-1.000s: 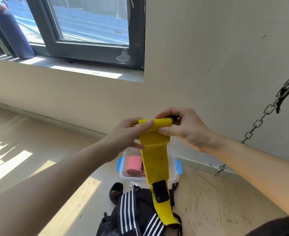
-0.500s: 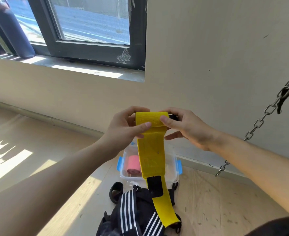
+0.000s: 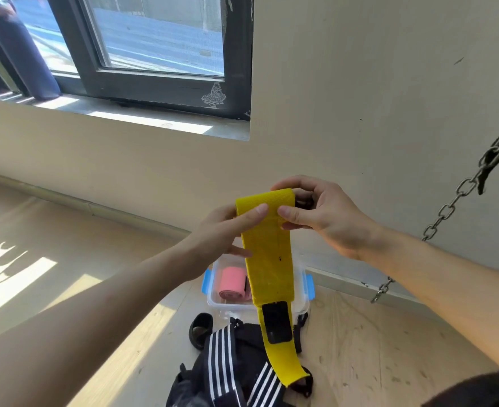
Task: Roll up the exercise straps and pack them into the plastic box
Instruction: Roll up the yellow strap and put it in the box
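Both hands hold a yellow exercise strap (image 3: 269, 259) up in front of the wall. Its top end is partly rolled, and its tail hangs down with a black patch near the bottom. My left hand (image 3: 227, 230) pinches the roll's left side, thumb on the front. My right hand (image 3: 321, 212) grips the roll's right end with curled fingers. On the floor below stands the clear plastic box (image 3: 213, 298) with blue latches. A rolled pink strap (image 3: 232, 286) lies inside it. The hanging strap hides part of the box.
A black bag with white stripes (image 3: 230, 365) lies on the wooden floor in front of the box, with a small black item (image 3: 200, 329) to its left. A metal chain (image 3: 448, 210) hangs at the right. The wall and a window are behind.
The roll at the top has grown and the hanging yellow tail has shortened, so its black patch sits higher. Both hands have shifted their grip and risen slightly.
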Demonstrator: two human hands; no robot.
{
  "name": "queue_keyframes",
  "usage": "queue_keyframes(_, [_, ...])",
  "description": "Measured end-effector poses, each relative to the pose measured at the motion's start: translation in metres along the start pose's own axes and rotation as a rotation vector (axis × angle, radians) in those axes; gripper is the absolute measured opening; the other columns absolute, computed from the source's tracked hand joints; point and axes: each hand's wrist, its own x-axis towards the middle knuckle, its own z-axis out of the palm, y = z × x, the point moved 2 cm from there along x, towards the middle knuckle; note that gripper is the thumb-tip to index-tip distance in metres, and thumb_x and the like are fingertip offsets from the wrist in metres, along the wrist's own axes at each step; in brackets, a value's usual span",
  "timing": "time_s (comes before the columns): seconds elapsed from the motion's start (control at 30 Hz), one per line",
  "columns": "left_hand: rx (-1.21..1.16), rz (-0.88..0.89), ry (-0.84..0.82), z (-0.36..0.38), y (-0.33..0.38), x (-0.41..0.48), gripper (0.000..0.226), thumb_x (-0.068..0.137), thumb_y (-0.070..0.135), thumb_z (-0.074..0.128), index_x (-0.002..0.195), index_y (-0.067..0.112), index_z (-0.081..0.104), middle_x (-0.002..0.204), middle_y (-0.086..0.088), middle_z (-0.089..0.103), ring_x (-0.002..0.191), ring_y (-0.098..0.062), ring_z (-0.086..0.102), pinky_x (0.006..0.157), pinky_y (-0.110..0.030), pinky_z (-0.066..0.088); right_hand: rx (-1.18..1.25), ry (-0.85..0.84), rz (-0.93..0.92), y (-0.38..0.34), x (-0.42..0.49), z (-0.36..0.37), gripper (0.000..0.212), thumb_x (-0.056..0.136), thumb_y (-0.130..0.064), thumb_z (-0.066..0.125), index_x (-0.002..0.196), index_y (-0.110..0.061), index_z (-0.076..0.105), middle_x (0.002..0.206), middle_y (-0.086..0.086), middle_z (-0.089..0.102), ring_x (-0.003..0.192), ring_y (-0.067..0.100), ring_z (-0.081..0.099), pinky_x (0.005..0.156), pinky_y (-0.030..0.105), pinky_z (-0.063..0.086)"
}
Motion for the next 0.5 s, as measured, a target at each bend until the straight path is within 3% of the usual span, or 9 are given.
queue_keyframes(0.1, [0.013,-0.001,0.045,-0.0004,0.0028,0.0002,0.055,0.086,0.057,0.055,0.129,0.024,0.063,0.118,0.001,0.073,0.103,-0.02,0.073,0.077,-0.033,0.063,-0.039,0.014,-0.025,0.0033,0.001,-0.0038,0.03,0.087,-0.009,0.073,0.114,-0.021,0.067,0.11,0.01,0.07,0.106,0.027,0.068,0.084,0.039,0.061])
queue_keyframes(0.23, [0.048,0.051,0.074,-0.0017,0.0021,-0.0003,0.051,0.083,0.046,0.066,0.126,0.018,0.062,0.117,-0.005,0.071,0.102,-0.018,0.072,0.075,-0.032,0.063,-0.116,0.008,-0.028,0.0059,0.0018,-0.0045,0.034,0.086,-0.004,0.076,0.115,-0.02,0.066,0.111,0.008,0.066,0.105,0.026,0.067,0.087,0.043,0.062])
queue_keyframes(0.37, [0.084,0.109,0.106,-0.0064,0.0034,-0.001,0.039,0.089,0.026,0.073,0.126,0.022,0.061,0.119,-0.008,0.069,0.104,-0.023,0.071,0.075,-0.034,0.064,-0.129,-0.081,0.094,0.0079,0.0016,0.0002,0.049,0.082,-0.03,0.077,0.127,-0.023,0.06,0.122,0.006,0.061,0.113,0.028,0.065,0.087,0.047,0.061])
queue_keyframes(0.5, [0.085,0.185,0.105,-0.007,0.0043,-0.0015,0.043,0.087,0.014,0.076,0.127,0.021,0.061,0.119,-0.01,0.068,0.104,-0.028,0.071,0.078,-0.044,0.064,-0.053,-0.093,0.173,0.0072,0.0016,0.0018,0.05,0.084,-0.047,0.063,0.127,-0.022,0.061,0.121,0.007,0.064,0.11,0.027,0.067,0.082,0.046,0.062])
